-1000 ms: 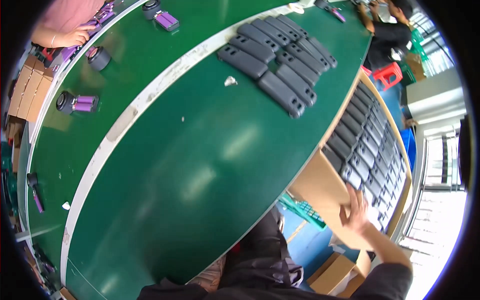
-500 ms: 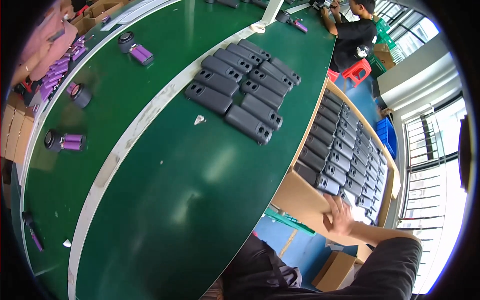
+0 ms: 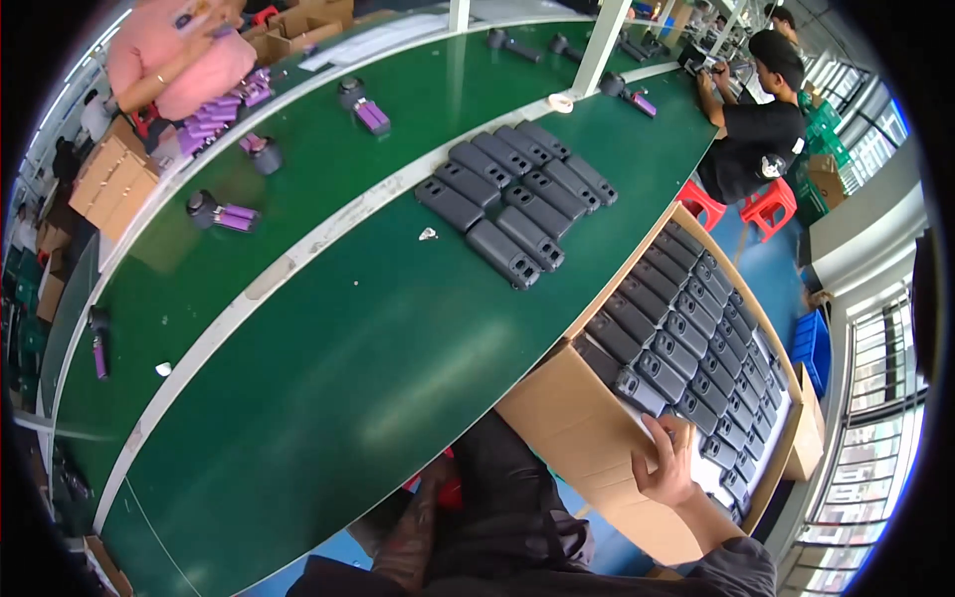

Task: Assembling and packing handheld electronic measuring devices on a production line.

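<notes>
Right hand at the carton of dark casings

The right hand (image 3: 668, 463) lies with fingers spread over the near edge of the cardboard carton (image 3: 572, 423), fingertips touching a dark grey casing (image 3: 642, 390) in the near corner; nothing is clamped. More grey casings (image 3: 512, 204) lie grouped mid-way across the green workbench (image 3: 328, 398). The left hand is out of sight.

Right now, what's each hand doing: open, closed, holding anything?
Right hand: open, fingers spread on the dark grey cases in the cardboard box; holding nothing visible.
Left hand: not in view.
</notes>
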A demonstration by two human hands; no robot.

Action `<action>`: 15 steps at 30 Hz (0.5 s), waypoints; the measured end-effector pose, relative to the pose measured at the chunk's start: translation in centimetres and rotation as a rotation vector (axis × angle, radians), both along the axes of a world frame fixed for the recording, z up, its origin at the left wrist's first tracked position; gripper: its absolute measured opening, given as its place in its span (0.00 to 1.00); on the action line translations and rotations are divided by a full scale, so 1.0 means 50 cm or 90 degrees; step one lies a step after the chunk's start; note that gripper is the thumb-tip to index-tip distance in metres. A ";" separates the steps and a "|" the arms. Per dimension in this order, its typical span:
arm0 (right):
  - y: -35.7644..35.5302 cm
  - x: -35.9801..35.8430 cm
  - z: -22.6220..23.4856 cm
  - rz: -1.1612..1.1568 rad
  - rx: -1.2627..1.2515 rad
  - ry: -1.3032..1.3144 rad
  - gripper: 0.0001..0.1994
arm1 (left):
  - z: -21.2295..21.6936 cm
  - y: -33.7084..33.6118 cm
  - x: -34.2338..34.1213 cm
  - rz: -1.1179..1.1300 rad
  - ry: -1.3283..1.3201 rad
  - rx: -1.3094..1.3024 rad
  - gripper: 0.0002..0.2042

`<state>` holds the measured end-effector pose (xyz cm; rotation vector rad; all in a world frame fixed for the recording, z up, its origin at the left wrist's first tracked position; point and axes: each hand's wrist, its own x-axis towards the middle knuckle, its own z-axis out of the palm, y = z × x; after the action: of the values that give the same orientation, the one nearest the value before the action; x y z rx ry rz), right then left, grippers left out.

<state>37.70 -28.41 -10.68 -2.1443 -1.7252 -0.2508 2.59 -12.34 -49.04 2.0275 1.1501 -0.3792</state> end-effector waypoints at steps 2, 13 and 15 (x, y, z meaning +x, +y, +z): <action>0.035 0.036 0.058 0.060 0.075 0.002 0.25 | 0.015 0.004 -0.017 -0.020 0.040 0.077 0.14; 0.409 0.453 0.131 -0.198 -0.011 0.116 0.10 | 1.000 0.192 0.080 -0.148 -0.451 -0.277 0.14; 0.421 0.458 0.121 -0.192 -0.061 0.105 0.10 | 0.998 0.251 0.120 0.079 -0.562 -0.101 0.13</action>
<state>60.59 -7.35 -4.61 -2.4182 -1.3456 -0.0676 8.59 0.23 0.84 1.6697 0.6462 0.4478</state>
